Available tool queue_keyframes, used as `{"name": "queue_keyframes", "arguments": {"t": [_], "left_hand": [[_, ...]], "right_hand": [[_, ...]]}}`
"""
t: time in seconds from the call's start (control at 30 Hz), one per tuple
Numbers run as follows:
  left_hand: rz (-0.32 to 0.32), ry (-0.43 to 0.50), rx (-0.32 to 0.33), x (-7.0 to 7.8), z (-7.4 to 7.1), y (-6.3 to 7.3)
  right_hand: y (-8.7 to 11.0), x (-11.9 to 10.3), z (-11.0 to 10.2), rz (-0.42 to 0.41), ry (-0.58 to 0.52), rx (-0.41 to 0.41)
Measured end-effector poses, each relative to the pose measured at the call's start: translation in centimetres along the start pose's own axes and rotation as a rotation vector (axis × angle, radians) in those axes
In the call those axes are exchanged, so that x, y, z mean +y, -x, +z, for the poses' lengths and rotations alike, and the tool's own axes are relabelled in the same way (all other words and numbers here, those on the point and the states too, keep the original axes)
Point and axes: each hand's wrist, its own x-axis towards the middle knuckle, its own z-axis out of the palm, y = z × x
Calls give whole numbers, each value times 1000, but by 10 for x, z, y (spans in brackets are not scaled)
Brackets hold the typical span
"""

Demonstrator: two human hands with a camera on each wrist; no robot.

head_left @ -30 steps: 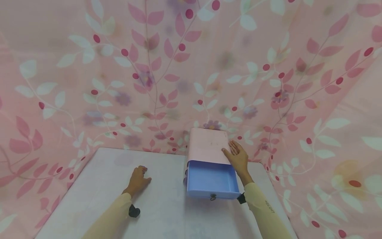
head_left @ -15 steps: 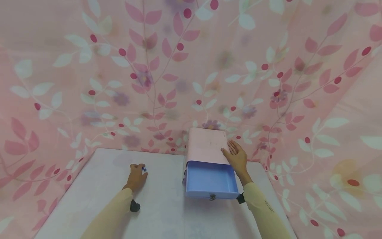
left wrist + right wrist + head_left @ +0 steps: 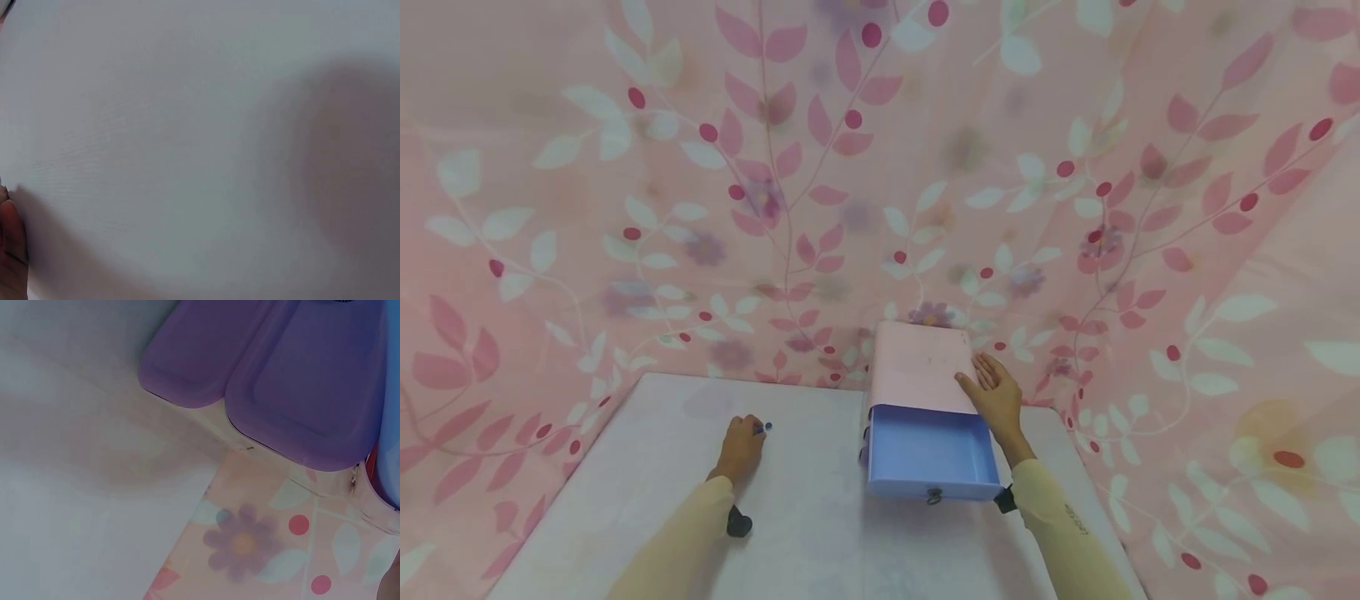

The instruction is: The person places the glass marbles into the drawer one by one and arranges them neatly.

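Note:
My left hand [image 3: 740, 450] is low over the left part of the table, its fingers curled, pinching a small round blue bead-like thing [image 3: 758, 429] at the fingertips. Just right of them lies another small blue bead [image 3: 768, 426] on the white surface. The left wrist view catches only a fingertip [image 3: 12, 250] at its edge. My right hand [image 3: 998, 404] rests against the upper right edge of a pink drawer cabinet [image 3: 922, 367], thumb on top, fingers extended along the side. The cabinet's light blue top drawer [image 3: 932, 446] is pulled out, with nothing seen inside.
Below the blue drawer, the right wrist view shows purple drawer fronts [image 3: 306, 394], pushed in. A small metal handle [image 3: 934, 497] hangs on the blue drawer's front. The white table [image 3: 805, 533] ends at a pink floral cloth [image 3: 820, 208] behind and at the sides.
My left hand has shifted slightly left and its fingers have drawn together on one blue bead; the other now lies apart, right of the fingertips. The right hand and drawer have stayed put.

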Motion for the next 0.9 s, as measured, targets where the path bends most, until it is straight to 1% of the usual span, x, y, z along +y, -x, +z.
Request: {"name": "queue_keyframes", "arguments": {"t": [0.1, 0.2, 0.27, 0.37, 0.43, 0.57, 0.63, 0.7, 0.8, 0.83, 0.9], "left_hand": [[-16, 4, -10, 0, 0, 2], [-15, -3, -4, -2, 1, 2], [-3, 2, 7, -3, 2, 3], [30, 14, 42, -6, 4, 7], [52, 34, 78, -8, 5, 10], [73, 72, 147, -14, 6, 14], [72, 107, 164, -16, 4, 14], [64, 138, 165, -16, 2, 14], [37, 191, 155, -14, -3, 13], [28, 202, 152, -13, -4, 13], [14, 214, 142, -12, -6, 14]], "right_hand": [[5, -10, 0, -8, 6, -9], [8, -15, 0, -17, 27, -7], [9, -16, 1, -17, 28, -7], [8, -15, 1, -15, 12, -9], [8, -14, 1, -9, 13, -11], [8, -11, 1, 4, 25, -18], [8, -11, 1, 2, 20, -22], [8, -12, 1, -2, 19, -22], [8, -15, 1, -7, 18, -23], [6, -11, 0, -12, 24, -22], [6, -12, 0, -10, 26, -20]]}}
